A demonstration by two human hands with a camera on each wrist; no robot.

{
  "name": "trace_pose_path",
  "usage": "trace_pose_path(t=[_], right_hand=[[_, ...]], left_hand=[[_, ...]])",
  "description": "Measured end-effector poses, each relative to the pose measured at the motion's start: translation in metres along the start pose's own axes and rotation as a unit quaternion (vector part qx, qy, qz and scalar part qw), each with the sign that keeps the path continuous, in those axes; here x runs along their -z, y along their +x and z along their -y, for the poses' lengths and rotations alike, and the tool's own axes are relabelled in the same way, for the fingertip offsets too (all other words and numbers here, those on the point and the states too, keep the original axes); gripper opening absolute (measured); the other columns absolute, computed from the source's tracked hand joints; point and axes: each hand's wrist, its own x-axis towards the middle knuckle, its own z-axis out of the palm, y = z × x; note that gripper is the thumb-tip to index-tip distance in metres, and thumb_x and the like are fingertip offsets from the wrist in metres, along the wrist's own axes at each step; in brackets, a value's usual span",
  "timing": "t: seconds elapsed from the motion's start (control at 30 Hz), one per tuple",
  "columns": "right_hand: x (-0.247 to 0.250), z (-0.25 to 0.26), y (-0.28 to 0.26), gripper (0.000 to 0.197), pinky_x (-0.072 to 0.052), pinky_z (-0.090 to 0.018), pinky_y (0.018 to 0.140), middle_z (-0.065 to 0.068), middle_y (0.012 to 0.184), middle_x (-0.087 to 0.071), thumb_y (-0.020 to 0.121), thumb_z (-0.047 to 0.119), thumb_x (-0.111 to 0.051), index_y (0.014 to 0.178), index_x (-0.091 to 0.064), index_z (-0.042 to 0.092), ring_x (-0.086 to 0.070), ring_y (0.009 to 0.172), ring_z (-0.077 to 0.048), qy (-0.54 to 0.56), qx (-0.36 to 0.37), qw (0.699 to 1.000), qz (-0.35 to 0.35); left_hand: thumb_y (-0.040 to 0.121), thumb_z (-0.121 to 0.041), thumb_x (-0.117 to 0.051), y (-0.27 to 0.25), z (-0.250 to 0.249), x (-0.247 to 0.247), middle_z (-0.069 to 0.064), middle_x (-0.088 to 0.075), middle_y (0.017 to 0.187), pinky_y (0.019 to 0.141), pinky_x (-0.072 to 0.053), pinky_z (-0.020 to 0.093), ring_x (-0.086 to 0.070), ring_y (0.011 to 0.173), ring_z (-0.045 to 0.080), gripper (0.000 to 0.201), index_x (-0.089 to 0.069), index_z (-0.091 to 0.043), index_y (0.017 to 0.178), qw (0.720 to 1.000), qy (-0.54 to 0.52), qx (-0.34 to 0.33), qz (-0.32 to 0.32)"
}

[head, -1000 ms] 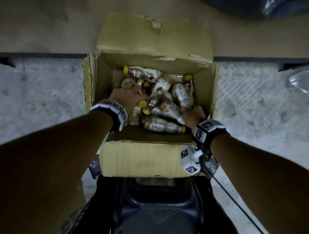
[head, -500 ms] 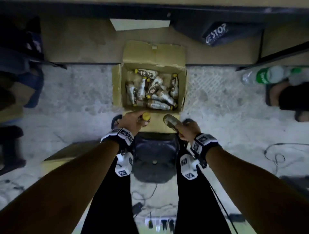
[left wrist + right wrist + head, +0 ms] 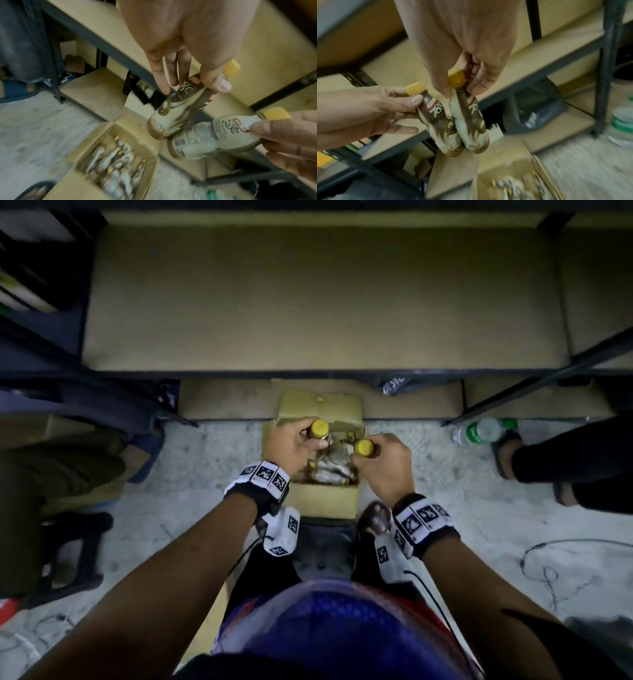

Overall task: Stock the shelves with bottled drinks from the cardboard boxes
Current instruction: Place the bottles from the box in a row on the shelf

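Observation:
An open cardboard box point(image 3: 322, 498) stands on the floor before the shelf unit, with several brown-and-cream bottles point(image 3: 118, 159) lying inside. My left hand point(image 3: 308, 440) grips one yellow-capped bottle point(image 3: 319, 429) by its upper part, above the box. My right hand point(image 3: 370, 455) pinches a second bottle point(image 3: 363, 447) just below its cap. In the right wrist view the two bottles point(image 3: 471, 119) hang side by side, nearly touching, caps up. A bare tan shelf board point(image 3: 322, 299) lies ahead of both hands.
A black stool point(image 3: 322, 546) sits between my legs behind the box. At the right are another person's sandalled foot point(image 3: 507, 453) and a green-labelled water bottle point(image 3: 479, 431). Cables point(image 3: 548, 570) lie on the floor. A dark bag point(image 3: 394, 381) is on the bottom shelf.
Both hands were down inside the box a second ago. They have come up, each with a bottle, and now hold them together above the box as my head has risen.

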Motion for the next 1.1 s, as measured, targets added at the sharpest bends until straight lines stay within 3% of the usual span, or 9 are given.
trace_pose_path(t=[0.17,0.3,0.4,0.47,0.57,0.73,0.83,0.97,1.1], right_hand=[[0.061,0.077,0.014,0.028,-0.053,-0.036,0.084,0.004,0.097,-0.062,0.076,0.024,-0.079,0.1,-0.071,0.014,-0.06,0.088,-0.012,0.071,0.189,0.974,-0.107],[0.124,0.15,0.018,0.034,-0.052,-0.039,0.088,0.001,0.107,-0.062,0.08,0.021,-0.077,0.111,-0.069,0.012,-0.06,0.101,-0.015,0.116,0.342,0.912,-0.196],[0.175,0.211,0.022,0.031,-0.053,-0.03,0.083,-0.003,0.103,-0.062,0.081,0.016,-0.075,0.111,-0.069,0.008,-0.061,0.094,-0.012,0.154,0.424,0.86,-0.24],[0.206,0.254,0.029,0.027,-0.051,-0.02,0.078,-0.001,0.098,-0.062,0.081,0.017,-0.076,0.106,-0.068,0.014,-0.061,0.087,-0.007,0.181,0.442,0.842,-0.25],[0.238,0.308,0.049,0.025,-0.048,-0.012,0.071,0.006,0.088,-0.067,0.076,0.023,-0.08,0.097,-0.067,0.026,-0.06,0.075,0.002,0.191,0.427,0.849,-0.247],[0.253,0.347,0.11,0.026,-0.047,-0.016,0.064,0.009,0.078,-0.065,0.075,0.026,-0.082,0.092,-0.064,0.018,-0.06,0.07,-0.004,0.105,0.371,0.908,-0.167],[0.259,0.361,0.144,0.033,-0.049,-0.023,0.07,0.003,0.09,-0.063,0.081,0.025,-0.078,0.102,-0.058,0.011,-0.061,0.082,-0.014,0.017,0.353,0.923,-0.152],[0.275,0.391,0.189,0.036,-0.054,-0.034,0.081,-0.004,0.102,-0.063,0.085,0.026,-0.074,0.109,-0.054,0.008,-0.061,0.092,-0.021,-0.06,0.337,0.929,-0.141],[0.288,0.427,0.24,0.029,-0.054,-0.041,0.082,-0.011,0.104,-0.063,0.084,0.024,-0.07,0.102,-0.054,0.007,-0.062,0.095,-0.029,-0.095,0.334,0.925,-0.153]], left_hand=[[0.075,-0.033,-0.078,0.01,-0.091,0.063,-0.005,-0.071,0.109,0.094,-0.049,0.03,-0.065,0.101,0.017,0.039,-0.069,-0.024,0.112,0.99,-0.032,-0.117,-0.07],[0.068,-0.046,-0.069,0.007,-0.179,0.118,-0.003,-0.07,0.109,0.097,-0.049,0.037,-0.064,0.105,0.013,0.047,-0.069,-0.027,0.111,0.954,-0.074,-0.255,-0.141],[0.075,-0.037,-0.066,0.0,-0.252,0.164,-0.006,-0.072,0.097,0.089,-0.052,0.03,-0.066,0.093,0.007,0.034,-0.07,-0.021,0.104,0.918,-0.093,-0.346,-0.171],[0.077,-0.034,-0.066,0.0,-0.295,0.193,-0.012,-0.069,0.086,0.08,-0.049,0.018,-0.062,0.081,-0.003,0.021,-0.068,-0.024,0.096,0.899,-0.076,-0.38,-0.206],[0.078,-0.037,-0.07,0.012,-0.341,0.225,-0.009,-0.071,0.081,0.072,-0.05,0.02,-0.064,0.076,0.003,0.019,-0.072,-0.022,0.091,0.89,-0.032,-0.378,-0.255],[0.068,-0.048,-0.078,0.06,-0.366,0.249,-0.002,-0.072,0.081,0.073,-0.055,0.031,-0.066,0.08,0.014,0.036,-0.073,-0.015,0.084,0.911,0.06,-0.288,-0.289],[0.065,-0.047,-0.079,0.09,-0.374,0.26,0.0,-0.07,0.075,0.067,-0.054,0.032,-0.066,0.076,0.017,0.035,-0.072,-0.015,0.076,0.922,0.123,-0.239,-0.278],[0.071,-0.041,-0.076,0.135,-0.405,0.285,0.003,-0.061,0.063,0.048,-0.041,0.028,-0.06,0.062,0.019,0.034,-0.064,-0.009,0.066,0.919,0.182,-0.219,-0.273],[0.068,-0.04,-0.071,0.194,-0.443,0.308,0.003,-0.061,0.073,0.056,-0.044,0.027,-0.06,0.07,0.022,0.035,-0.063,-0.008,0.082,0.907,0.213,-0.222,-0.286]])
